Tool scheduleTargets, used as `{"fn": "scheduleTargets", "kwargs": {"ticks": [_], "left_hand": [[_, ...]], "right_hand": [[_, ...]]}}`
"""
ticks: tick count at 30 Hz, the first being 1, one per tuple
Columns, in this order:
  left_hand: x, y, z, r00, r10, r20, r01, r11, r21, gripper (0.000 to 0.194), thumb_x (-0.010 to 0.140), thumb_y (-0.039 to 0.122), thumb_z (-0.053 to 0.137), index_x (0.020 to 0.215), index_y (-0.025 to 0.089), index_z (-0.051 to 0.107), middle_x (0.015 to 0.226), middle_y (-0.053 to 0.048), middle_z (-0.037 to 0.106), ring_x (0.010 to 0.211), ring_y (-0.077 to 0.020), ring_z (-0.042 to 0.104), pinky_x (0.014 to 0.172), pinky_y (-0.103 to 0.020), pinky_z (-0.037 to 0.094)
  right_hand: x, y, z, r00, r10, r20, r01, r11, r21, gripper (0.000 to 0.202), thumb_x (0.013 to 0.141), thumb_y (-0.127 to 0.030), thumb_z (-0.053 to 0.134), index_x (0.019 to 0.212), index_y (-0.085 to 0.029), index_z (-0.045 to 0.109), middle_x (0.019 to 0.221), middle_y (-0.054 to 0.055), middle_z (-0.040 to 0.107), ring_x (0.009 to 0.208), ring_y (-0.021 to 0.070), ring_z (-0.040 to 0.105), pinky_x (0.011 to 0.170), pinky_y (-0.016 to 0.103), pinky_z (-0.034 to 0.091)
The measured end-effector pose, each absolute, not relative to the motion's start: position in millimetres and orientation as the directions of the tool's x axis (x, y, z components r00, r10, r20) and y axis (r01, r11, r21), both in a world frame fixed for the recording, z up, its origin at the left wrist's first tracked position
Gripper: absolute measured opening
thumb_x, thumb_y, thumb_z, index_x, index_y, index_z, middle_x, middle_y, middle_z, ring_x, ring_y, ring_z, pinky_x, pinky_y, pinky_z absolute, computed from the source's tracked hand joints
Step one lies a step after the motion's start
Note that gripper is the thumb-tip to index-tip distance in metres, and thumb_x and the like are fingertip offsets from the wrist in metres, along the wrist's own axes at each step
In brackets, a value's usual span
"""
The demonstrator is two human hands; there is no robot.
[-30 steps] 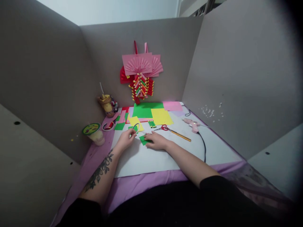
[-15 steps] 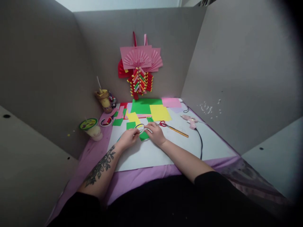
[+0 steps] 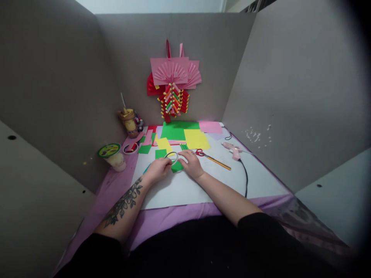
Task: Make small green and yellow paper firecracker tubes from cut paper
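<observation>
My left hand (image 3: 160, 168) grips a narrow white ring, which looks like a roll of tape (image 3: 175, 159), upright between thumb and fingers. Beside its right edge is my right hand (image 3: 191, 163), its thumb and fingertips slightly apart with nothing visible held in them. Whether a fingertip touches the roll is hard to tell. Under the hands lies a small green paper piece (image 3: 176, 166), and another green square (image 3: 160, 154) is just behind the left hand. Red-handled scissors (image 3: 199, 152) and an orange pencil (image 3: 218, 162) lie right of my right hand.
A pink glue gun (image 3: 235, 151) with a black cord rests at the right. Yellow paper (image 3: 197, 139) and a green sheet (image 3: 176, 131) lie at the back. Left stand a lidded cup (image 3: 113, 156) and a drink cup (image 3: 129, 122). Paper fan decorations (image 3: 171, 71) hang on the back panel.
My right fingertips have drawn slightly away from the roll, which stays in my left hand. The whole view has shifted a little.
</observation>
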State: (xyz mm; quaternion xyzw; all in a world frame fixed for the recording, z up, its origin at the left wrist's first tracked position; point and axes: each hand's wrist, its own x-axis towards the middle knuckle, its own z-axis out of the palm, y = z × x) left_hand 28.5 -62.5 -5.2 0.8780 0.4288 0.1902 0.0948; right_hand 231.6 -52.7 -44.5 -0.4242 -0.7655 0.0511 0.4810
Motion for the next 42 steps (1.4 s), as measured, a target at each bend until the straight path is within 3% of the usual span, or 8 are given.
{"fn": "scheduleTargets", "kwargs": {"ticks": [7,13,18,24,30,34,38,42], "left_hand": [[29,-62,-9,0.536,0.795,0.285,0.702,-0.607,0.373,0.021,0.087,0.021,0.044,0.095,0.020,0.064,0.089,-0.006,0.068,0.085,-0.0204,0.061,0.078,-0.030,0.047],[29,-57,-15,0.464,0.837,0.290,0.738,-0.546,0.396,0.029,0.088,0.025,0.047,0.105,0.020,0.070,0.103,-0.008,0.072,0.095,-0.0216,0.063,0.086,-0.032,0.047],[28,-53,-12,0.339,0.893,0.296,0.759,-0.446,0.475,0.026,0.086,0.029,0.051,0.091,0.019,0.075,0.094,-0.008,0.074,0.086,-0.0226,0.065,0.077,-0.030,0.048],[28,-50,-16,0.252,0.930,0.267,0.724,-0.364,0.586,0.026,0.082,0.025,0.052,0.091,0.018,0.075,0.090,-0.005,0.075,0.083,-0.0210,0.066,0.072,-0.028,0.047],[29,-49,-14,0.158,0.946,0.282,0.621,-0.317,0.717,0.025,0.078,0.025,0.054,0.088,0.015,0.074,0.081,-0.004,0.074,0.074,-0.0192,0.065,0.067,-0.027,0.047],[34,-52,-9,0.059,0.954,0.293,0.516,-0.281,0.810,0.024,0.077,0.027,0.057,0.089,0.014,0.073,0.075,-0.003,0.072,0.069,-0.0178,0.063,0.064,-0.026,0.047],[28,-50,-6,-0.023,0.944,0.328,0.487,-0.276,0.829,0.026,0.077,0.030,0.057,0.089,0.014,0.073,0.071,-0.002,0.070,0.065,-0.0160,0.060,0.061,-0.025,0.046],[-3,-33,-6,-0.223,0.899,0.377,0.547,-0.205,0.811,0.032,0.081,0.031,0.050,0.095,0.012,0.072,0.070,-0.003,0.068,0.062,-0.0166,0.060,0.057,-0.024,0.044]], "right_hand": [[231,-53,-43,-0.171,0.691,0.703,0.603,0.637,-0.480,0.015,0.089,-0.026,0.053,0.088,-0.023,0.068,0.094,0.008,0.063,0.097,0.0232,0.057,0.092,0.043,0.047],[232,-53,-47,-0.175,0.692,0.700,0.604,0.637,-0.478,0.013,0.087,-0.021,0.051,0.083,-0.022,0.064,0.094,0.008,0.061,0.098,0.0229,0.056,0.093,0.042,0.046],[231,-55,-44,-0.161,0.688,0.707,0.577,0.647,-0.498,0.010,0.085,-0.021,0.052,0.080,-0.022,0.061,0.093,0.007,0.061,0.096,0.0220,0.057,0.091,0.040,0.047],[233,-57,-42,-0.094,0.681,0.726,0.517,0.657,-0.549,0.009,0.083,-0.022,0.052,0.076,-0.022,0.059,0.090,0.006,0.060,0.093,0.0206,0.058,0.086,0.037,0.048],[233,-59,-37,-0.048,0.742,0.669,0.431,0.619,-0.656,0.007,0.078,-0.022,0.054,0.073,-0.021,0.057,0.088,0.007,0.059,0.089,0.0198,0.057,0.066,0.030,0.047],[228,-60,-31,-0.041,0.771,0.635,0.356,0.606,-0.712,0.007,0.077,-0.024,0.056,0.072,-0.020,0.057,0.087,0.006,0.058,0.085,0.0185,0.056,0.064,0.029,0.047],[231,-53,-32,-0.016,0.782,0.623,0.325,0.594,-0.736,0.009,0.077,-0.025,0.056,0.069,-0.021,0.055,0.085,0.005,0.057,0.082,0.0176,0.055,0.064,0.029,0.046],[249,-41,-40,0.118,0.790,0.602,0.341,0.537,-0.771,0.011,0.078,-0.028,0.055,0.069,-0.021,0.053,0.088,0.005,0.059,0.085,0.0186,0.056,0.066,0.030,0.046]]}}
